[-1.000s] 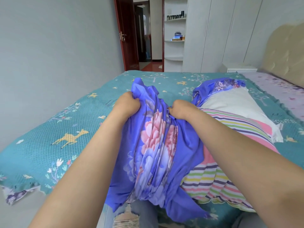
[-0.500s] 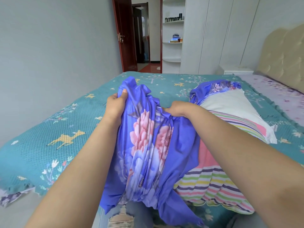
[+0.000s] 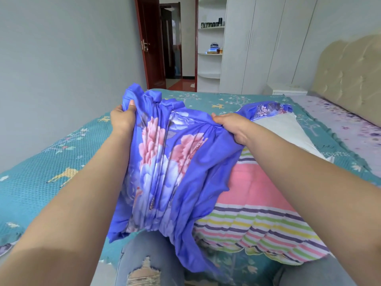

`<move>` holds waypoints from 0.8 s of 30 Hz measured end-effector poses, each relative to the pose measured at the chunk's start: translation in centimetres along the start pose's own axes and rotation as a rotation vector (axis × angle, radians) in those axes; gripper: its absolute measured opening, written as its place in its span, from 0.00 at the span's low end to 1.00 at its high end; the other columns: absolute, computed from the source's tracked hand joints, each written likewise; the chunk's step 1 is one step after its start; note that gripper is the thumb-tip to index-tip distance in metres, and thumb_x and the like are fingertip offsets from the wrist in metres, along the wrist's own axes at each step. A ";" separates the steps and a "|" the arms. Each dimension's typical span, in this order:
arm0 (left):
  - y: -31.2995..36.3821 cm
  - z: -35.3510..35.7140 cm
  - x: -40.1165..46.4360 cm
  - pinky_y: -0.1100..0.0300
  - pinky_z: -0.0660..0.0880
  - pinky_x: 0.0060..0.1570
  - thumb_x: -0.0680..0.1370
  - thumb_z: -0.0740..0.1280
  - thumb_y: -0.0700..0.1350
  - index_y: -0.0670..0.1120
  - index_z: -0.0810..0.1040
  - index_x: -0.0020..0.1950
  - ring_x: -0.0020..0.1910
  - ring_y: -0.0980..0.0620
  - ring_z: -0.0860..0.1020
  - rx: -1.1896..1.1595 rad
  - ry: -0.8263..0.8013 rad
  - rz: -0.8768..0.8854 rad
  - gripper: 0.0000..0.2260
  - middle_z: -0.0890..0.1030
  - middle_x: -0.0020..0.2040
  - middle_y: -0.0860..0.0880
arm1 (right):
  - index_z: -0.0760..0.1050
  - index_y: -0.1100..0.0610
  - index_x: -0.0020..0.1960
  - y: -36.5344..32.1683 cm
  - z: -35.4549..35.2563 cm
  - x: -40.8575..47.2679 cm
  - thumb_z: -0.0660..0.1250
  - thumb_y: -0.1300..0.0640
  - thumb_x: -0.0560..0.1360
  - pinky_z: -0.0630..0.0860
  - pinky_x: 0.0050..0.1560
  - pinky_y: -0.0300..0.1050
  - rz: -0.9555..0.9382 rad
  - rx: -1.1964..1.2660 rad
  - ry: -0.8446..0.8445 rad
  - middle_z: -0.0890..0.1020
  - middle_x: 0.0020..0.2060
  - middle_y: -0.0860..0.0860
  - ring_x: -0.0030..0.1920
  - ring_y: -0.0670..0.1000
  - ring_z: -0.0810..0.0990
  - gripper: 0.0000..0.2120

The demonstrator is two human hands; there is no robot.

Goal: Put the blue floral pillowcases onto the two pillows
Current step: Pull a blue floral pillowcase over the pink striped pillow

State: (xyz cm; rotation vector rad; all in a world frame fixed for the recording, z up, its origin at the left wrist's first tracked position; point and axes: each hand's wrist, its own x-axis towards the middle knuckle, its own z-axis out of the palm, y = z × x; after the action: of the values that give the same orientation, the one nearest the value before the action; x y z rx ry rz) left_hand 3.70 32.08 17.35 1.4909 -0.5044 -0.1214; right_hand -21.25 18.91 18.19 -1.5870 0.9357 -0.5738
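A blue floral pillowcase (image 3: 165,172) hangs bunched in front of me over the bed's near edge. My left hand (image 3: 122,118) grips its upper left edge and my right hand (image 3: 231,125) grips its upper right edge, stretching the top wide. A striped pink, green and purple pillow (image 3: 263,215) lies to the right, partly under the cloth. Behind it lies a white pillow (image 3: 282,129) with a second blue floral pillowcase (image 3: 266,109) bunched at its far end.
The bed carries a teal patterned cover (image 3: 41,182) and a lilac floral sheet (image 3: 346,129) by the beige headboard (image 3: 350,77). A white nightstand (image 3: 286,91), white wardrobe (image 3: 266,42), shelves and an open dark red door (image 3: 150,44) stand beyond. My jeans-clad knees (image 3: 144,263) are below.
My hands have moved apart and upward, pulling the gathered top of the pillowcase wide. More of the striped pillow's pink band now shows.
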 end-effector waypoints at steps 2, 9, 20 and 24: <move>0.1 0.4 0.7 0.58 0.63 0.34 0.77 0.65 0.49 0.49 0.62 0.31 0.29 0.55 0.62 0.066 0.026 0.007 0.18 0.65 0.29 0.51 | 0.77 0.61 0.50 -0.4 0.5 0.1 0.62 0.49 0.79 0.80 0.47 0.45 0.086 0.101 -0.042 0.84 0.36 0.53 0.38 0.51 0.82 0.15; -1.9 -0.5 1.9 0.53 0.71 0.46 0.78 0.63 0.46 0.49 0.62 0.32 0.41 0.53 0.67 0.226 0.127 0.026 0.16 0.69 0.32 0.49 | 0.74 0.55 0.55 -0.3 -1.0 1.6 0.64 0.33 0.71 0.71 0.56 0.42 0.018 -0.167 0.105 0.76 0.50 0.49 0.52 0.49 0.76 0.27; -6.8 0.0 3.0 0.53 0.71 0.54 0.79 0.64 0.46 0.48 0.68 0.36 0.45 0.49 0.73 0.310 0.115 -0.057 0.11 0.76 0.42 0.43 | 0.65 0.57 0.31 6.1 -8.0 3.2 0.68 0.39 0.72 0.67 0.40 0.46 -0.076 -0.721 0.459 0.72 0.31 0.54 0.40 0.56 0.72 0.25; -8.9 0.0 2.7 0.54 0.70 0.57 0.79 0.63 0.48 0.37 0.64 0.69 0.61 0.44 0.73 0.415 0.008 -0.159 0.23 0.72 0.63 0.41 | 0.69 0.58 0.36 8.5 -6.9 5.4 0.71 0.51 0.73 0.69 0.43 0.45 -0.077 -0.532 0.424 0.75 0.37 0.57 0.40 0.54 0.73 0.16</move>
State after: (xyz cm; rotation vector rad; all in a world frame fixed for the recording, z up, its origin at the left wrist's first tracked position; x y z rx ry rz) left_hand 8.09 30.20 9.41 1.9376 -0.4190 -0.1409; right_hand -25.82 10.19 10.93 -2.0222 1.4350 -0.7772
